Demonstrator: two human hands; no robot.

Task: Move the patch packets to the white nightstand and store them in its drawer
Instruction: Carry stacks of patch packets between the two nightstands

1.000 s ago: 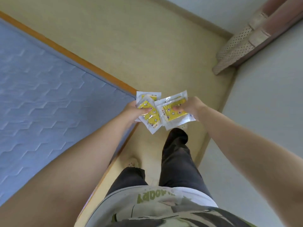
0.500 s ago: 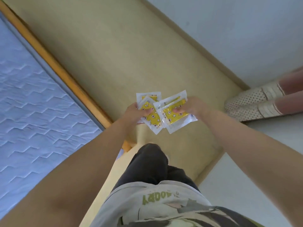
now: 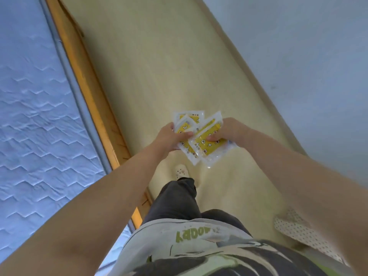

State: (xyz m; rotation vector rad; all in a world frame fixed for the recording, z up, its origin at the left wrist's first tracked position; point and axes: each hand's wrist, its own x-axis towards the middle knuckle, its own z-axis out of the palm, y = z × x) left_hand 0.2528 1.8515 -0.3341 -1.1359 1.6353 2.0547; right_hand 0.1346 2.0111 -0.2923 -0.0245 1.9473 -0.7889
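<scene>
Both hands are up in front of the body, and the packets are fanned out between them, held in the air above the floor. The left hand has its thumb curled over the left part of the fan, pinching it. The right hand pinches the right part, with fingertips pressed onto a yellow face. The packets are clear-edged sachets with yellow printed insides, and they overlap so heavily that the count can't be read. The print is too small to make out. The fingers under the fan are hidden on both sides. Below the packets one pale shoe pokes out from a dark trouser leg. The other foot is covered by the leg and the shirt, whose green lettering reads upside down and is partly folded away. Along the left runs a blue quilted mattress with an orange wooden frame beside it, both cut off by the edge of the view. A pale wall fills the right. Low on the right a cream dotted thing lies on the floor, mostly behind the right forearm, and what it is can't be told.
</scene>
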